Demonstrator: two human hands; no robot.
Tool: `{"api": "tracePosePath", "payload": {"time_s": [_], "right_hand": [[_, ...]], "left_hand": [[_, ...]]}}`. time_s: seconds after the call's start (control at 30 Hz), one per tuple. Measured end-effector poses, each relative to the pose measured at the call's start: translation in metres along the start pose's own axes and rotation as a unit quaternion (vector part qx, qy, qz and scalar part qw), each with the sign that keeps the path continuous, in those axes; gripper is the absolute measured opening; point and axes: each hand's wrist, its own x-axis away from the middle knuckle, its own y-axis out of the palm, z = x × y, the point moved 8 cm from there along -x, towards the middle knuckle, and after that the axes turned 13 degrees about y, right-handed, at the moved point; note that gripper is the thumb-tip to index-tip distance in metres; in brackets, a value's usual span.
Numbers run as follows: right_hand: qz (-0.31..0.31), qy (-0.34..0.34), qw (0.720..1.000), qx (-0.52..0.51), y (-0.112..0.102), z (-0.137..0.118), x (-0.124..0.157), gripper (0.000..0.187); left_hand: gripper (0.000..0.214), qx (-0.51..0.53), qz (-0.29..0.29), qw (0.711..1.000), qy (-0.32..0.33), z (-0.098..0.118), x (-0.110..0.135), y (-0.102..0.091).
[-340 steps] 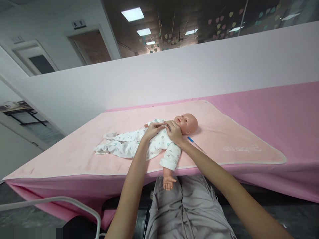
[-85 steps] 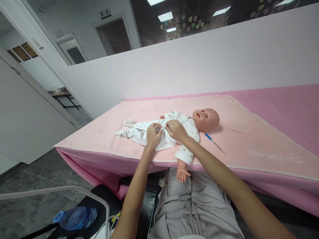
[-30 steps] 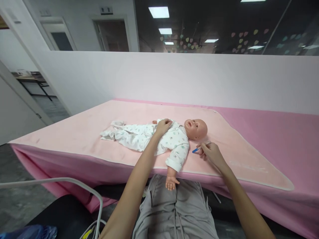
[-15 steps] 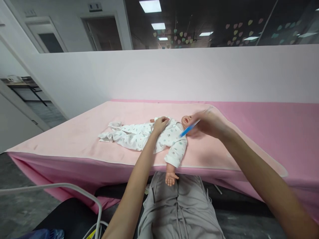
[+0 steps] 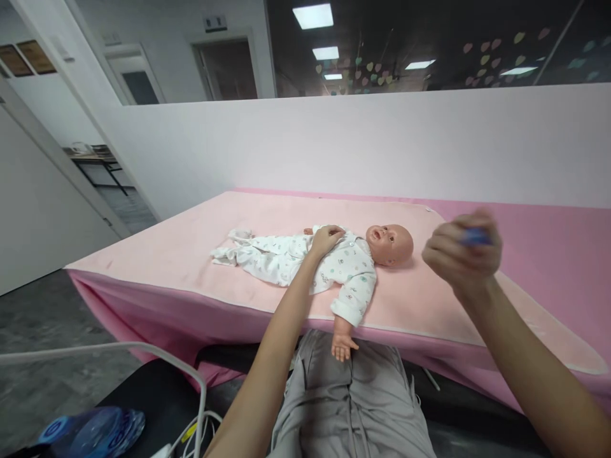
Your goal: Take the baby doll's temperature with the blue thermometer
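Observation:
A baby doll [image 5: 329,257] in a white printed sleepsuit lies on its back on a pale pink mat [image 5: 181,248], head to the right, one bare arm hanging over the near edge. My left hand [image 5: 325,238] rests on the doll's chest, fingers curled on the cloth. My right hand [image 5: 462,249] is raised above the mat to the right of the doll's head, blurred, closed around a thin stick with a blue end [image 5: 473,236].
The mat covers a table draped in darker pink cloth [image 5: 548,242], backed by a low white partition [image 5: 334,140]. My lap in grey trousers [image 5: 348,401] is at the table's near edge. A white tube frame [image 5: 143,350] and a blue water bottle [image 5: 90,432] are at lower left.
My right hand picked the blue-ended stick off the mat, lifted it over the doll's head, then swung it up and to the right. My left hand stayed on the doll's chest.

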Motion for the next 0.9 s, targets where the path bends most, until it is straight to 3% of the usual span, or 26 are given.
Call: {"api": "tracePosePath", "payload": {"time_s": [0.07, 0.23, 0.37, 0.47, 0.57, 0.7, 0.9], "right_hand": [[0.017, -0.026, 0.999, 0.041, 0.001, -0.007, 0.008, 0.035], [-0.035, 0.008, 0.998, 0.051, 0.013, -0.008, 0.02, 0.044], [0.041, 0.078, 0.983, 0.163, 0.013, 0.029, 0.035, 0.033], [-0.004, 0.134, 0.956, 0.262, 0.032, 0.07, 0.051, 0.03], [-0.028, 0.146, 0.939, 0.31, 0.047, 0.092, 0.063, 0.032], [-0.029, 0.146, 0.936, 0.318, 0.061, 0.095, 0.071, 0.038], [-0.078, 0.134, 0.938, 0.311, 0.081, 0.087, 0.073, 0.049]], "left_hand": [[0.019, -0.002, -0.003, 1.0, 0.011, 0.001, 0.0, 0.0], [0.02, 0.003, -0.009, 1.0, 0.005, 0.005, 0.0, 0.001], [0.027, 0.028, -0.049, 0.997, 0.043, 0.021, 0.001, 0.008], [0.028, 0.036, -0.09, 0.994, 0.053, 0.03, 0.003, 0.014], [0.023, 0.042, -0.121, 0.989, 0.075, 0.036, 0.003, 0.017], [0.019, 0.073, -0.117, 0.987, 0.085, 0.038, 0.002, 0.015], [0.019, 0.1, -0.124, 0.986, 0.054, 0.033, 0.002, 0.016]]}}
